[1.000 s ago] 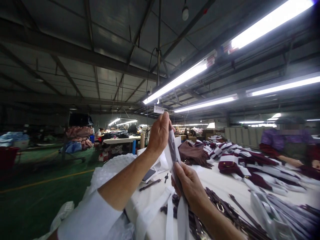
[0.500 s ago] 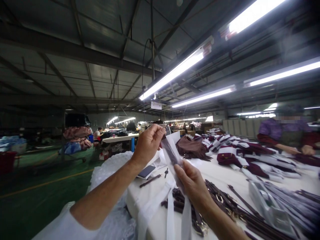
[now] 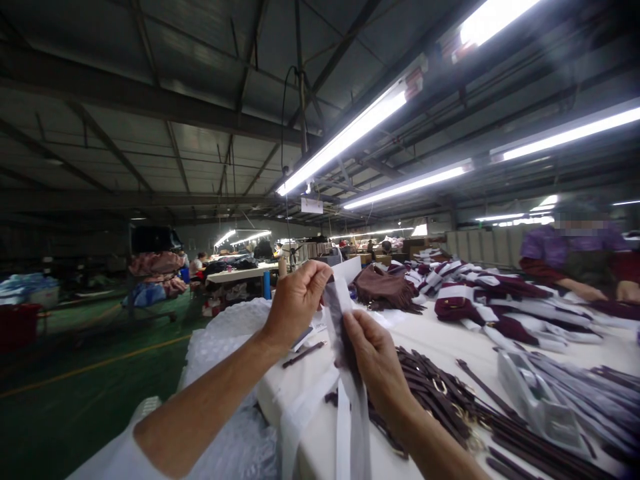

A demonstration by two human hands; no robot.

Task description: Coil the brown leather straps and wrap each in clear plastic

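My left hand (image 3: 296, 298) is raised over the near end of a white table (image 3: 440, 350) and pinches the top of a long clear plastic sleeve (image 3: 350, 373) with a dark strap inside it. My right hand (image 3: 375, 357) grips the same sleeve lower down, fingers closed round it. The sleeve hangs down past the table edge toward me. A heap of dark brown straps with metal buckles (image 3: 440, 393) lies on the table just right of my right hand.
Maroon-and-white bags (image 3: 480, 300) cover the far table. A person in purple (image 3: 580, 257) works at the right. A tape dispenser (image 3: 535, 400), a phone (image 3: 303, 339) and a dark pen (image 3: 303, 355) lie nearby. White foam sheeting (image 3: 225, 333) hangs left; the green floor lies beyond.
Both hands have come down with the sleeve, from about lamp height to just above the table. My left hand now pinches the top closer to my right hand.
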